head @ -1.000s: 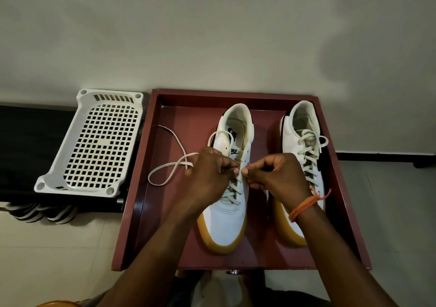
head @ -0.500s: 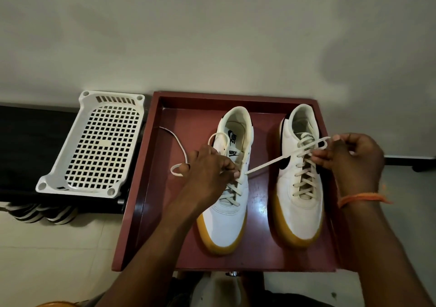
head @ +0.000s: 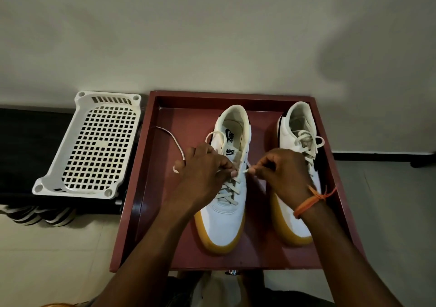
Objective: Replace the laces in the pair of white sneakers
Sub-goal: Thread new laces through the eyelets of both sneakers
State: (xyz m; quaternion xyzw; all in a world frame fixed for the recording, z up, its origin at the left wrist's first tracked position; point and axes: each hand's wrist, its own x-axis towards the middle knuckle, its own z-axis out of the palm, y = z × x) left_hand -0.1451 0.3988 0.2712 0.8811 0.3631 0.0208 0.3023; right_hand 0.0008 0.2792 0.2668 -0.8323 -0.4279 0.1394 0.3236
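Observation:
Two white sneakers with gum soles stand in a maroon tray (head: 162, 101), toes toward me. The left sneaker (head: 224, 221) is half laced with a cream lace (head: 227, 190). My left hand (head: 205, 172) grips that shoe's upper part over the eyelets, and a loose lace end (head: 175, 144) trails out to its left. My right hand (head: 283, 172) pinches the lace tip right at the shoe's right eyelet row. The right sneaker (head: 297, 127) is fully laced, with its lower half hidden behind my right wrist.
A white perforated plastic tray (head: 94, 146) lies on a black surface (head: 28, 141) left of the maroon tray. Striped dark shoes (head: 35, 214) sit below it on the pale floor. A grey wall fills the background.
My right hand, which had pulled the lace out far to the right over the right sneaker, has come back to the left sneaker's eyelets with the lace tip. My left hand stayed put.

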